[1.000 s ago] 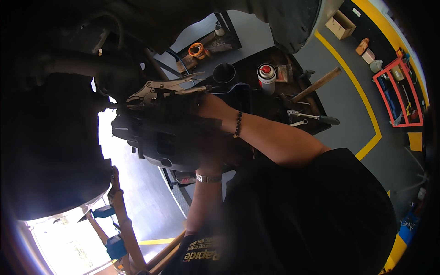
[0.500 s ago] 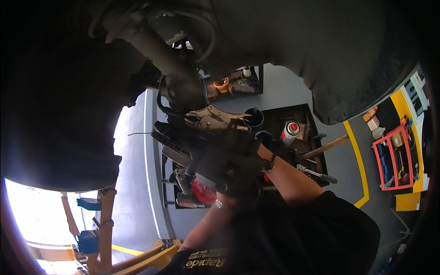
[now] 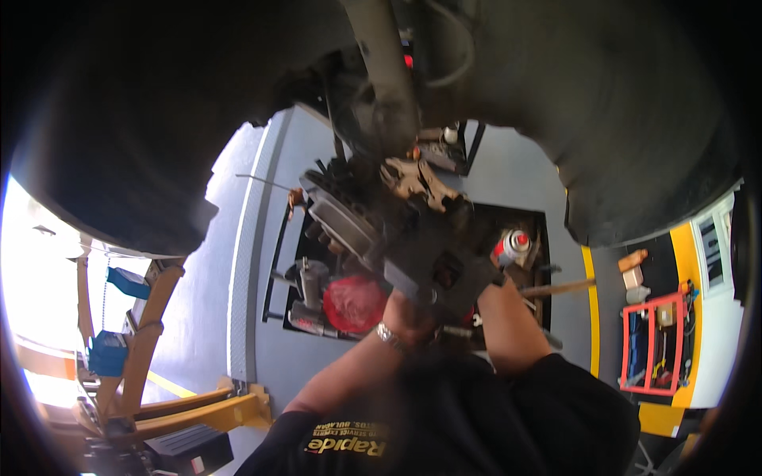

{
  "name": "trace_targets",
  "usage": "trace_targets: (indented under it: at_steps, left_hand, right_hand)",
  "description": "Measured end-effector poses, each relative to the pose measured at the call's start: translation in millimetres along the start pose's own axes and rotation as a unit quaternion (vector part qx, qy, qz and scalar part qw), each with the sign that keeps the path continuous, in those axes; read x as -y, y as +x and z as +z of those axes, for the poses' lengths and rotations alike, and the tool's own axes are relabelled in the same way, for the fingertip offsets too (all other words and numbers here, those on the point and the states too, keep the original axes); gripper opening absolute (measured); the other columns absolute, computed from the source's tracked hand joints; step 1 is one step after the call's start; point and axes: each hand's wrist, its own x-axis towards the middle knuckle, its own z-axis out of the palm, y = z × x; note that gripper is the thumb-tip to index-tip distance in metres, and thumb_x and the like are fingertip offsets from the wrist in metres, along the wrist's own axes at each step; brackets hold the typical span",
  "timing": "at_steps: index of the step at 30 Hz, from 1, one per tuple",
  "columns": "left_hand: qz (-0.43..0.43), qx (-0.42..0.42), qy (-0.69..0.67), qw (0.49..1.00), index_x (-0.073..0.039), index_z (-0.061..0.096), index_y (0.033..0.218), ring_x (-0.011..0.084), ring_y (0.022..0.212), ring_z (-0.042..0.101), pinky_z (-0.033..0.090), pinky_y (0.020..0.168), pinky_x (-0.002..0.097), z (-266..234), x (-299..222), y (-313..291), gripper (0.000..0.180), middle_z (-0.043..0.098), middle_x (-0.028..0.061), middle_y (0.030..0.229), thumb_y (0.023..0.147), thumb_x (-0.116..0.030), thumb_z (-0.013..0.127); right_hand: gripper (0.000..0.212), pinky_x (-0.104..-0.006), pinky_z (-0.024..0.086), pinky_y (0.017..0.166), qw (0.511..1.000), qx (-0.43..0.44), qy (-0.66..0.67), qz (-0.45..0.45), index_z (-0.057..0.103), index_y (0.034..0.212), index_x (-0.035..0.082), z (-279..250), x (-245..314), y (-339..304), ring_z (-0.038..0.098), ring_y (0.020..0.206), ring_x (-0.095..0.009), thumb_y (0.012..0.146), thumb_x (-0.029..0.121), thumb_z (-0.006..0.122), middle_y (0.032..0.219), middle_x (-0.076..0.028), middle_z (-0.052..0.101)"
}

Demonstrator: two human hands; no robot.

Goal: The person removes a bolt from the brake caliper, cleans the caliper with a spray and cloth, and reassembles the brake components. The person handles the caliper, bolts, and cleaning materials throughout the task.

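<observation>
Head view: dark metal part (image 3: 425, 246), mid-picture, beneath the raised vehicle's underside
Left hand (image 3: 408, 314): against the part's lower edge; fingers hidden, grasp cannot be told
Right hand: lost behind the part, beyond the bare forearm (image 3: 512, 325); fingers' state cannot be told
Locking pliers (image 3: 419, 182): just above the part
Black cart (image 3: 545, 238): carries red-capped spray can (image 3: 513, 245), red bundle (image 3: 353, 304), wooden handle (image 3: 559, 289)
</observation>
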Motion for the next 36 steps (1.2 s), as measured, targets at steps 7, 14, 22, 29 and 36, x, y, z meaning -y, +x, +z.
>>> trace_targets:
  at_steps: [7, 14, 22, 29, 36]
  left_hand:
    - [0.008, 0.024, -0.014, 1.000, -0.007, 0.060, 0.134, 0.0299, 0.124, 0.061, 0.046, 0.111, 0.0446, 5, -1, -2, 0.045, 0.064, 0.0122, 0.136, 0.099, -0.035, 0.058]
    - [0.045, -0.119, 0.141, 0.982, -0.011, 0.060, 0.137, 0.0309, 0.129, 0.057, 0.041, 0.114, 0.0491, 8, -3, -2, 0.047, 0.063, 0.0120, 0.138, 0.100, -0.040, 0.057]
    - [-0.067, 0.065, 0.269, 0.959, -0.018, 0.057, 0.141, 0.0330, 0.134, 0.052, 0.042, 0.108, 0.0553, -4, -18, 2, 0.055, 0.057, 0.0091, 0.145, 0.096, -0.049, 0.062]
    - [0.010, 0.005, 0.655, 0.756, -0.012, 0.055, 0.142, 0.0334, 0.132, 0.053, 0.046, 0.104, 0.0521, -2, -23, -10, 0.062, 0.056, 0.0099, 0.144, 0.092, -0.046, 0.070]
    - [-0.105, -0.017, 0.739, 0.665, -0.008, 0.059, 0.136, 0.0374, 0.122, 0.059, 0.051, 0.097, 0.0452, -58, -56, -54, 0.061, 0.058, 0.0143, 0.139, 0.085, -0.032, 0.081]
  right_hand:
    - [0.018, -0.0280, 0.038, 0.056, 0.996, -0.092, 0.013, 0.009, 0.068, 0.102, 0.011, -20, 6, 11, 0.045, 0.062, -0.011, 0.094, 0.027, 0.069, 0.075, 0.002, 0.053]
    - [0.021, -0.0258, 0.027, 0.047, 0.989, -0.117, 0.021, 0.086, 0.062, 0.084, 0.016, -116, 109, 32, 0.034, 0.047, -0.006, 0.091, 0.032, 0.074, 0.060, 0.009, 0.042]
    - [0.032, -0.0283, 0.045, 0.073, 0.975, -0.190, 0.084, -0.080, 0.074, 0.098, 0.001, -93, 110, -23, 0.058, 0.077, -0.011, 0.090, 0.032, 0.075, 0.082, 0.000, 0.067]
    - [0.035, -0.0245, 0.043, 0.074, 0.964, -0.231, 0.071, -0.107, 0.074, 0.090, -0.002, -86, 125, -65, 0.055, 0.078, -0.008, 0.093, 0.033, 0.074, 0.079, 0.002, 0.066]
    - [0.039, -0.0256, 0.032, 0.057, 0.952, -0.300, 0.048, -0.042, 0.069, 0.087, -0.001, -94, 87, -103, 0.042, 0.062, -0.006, 0.097, 0.036, 0.071, 0.066, 0.006, 0.051]
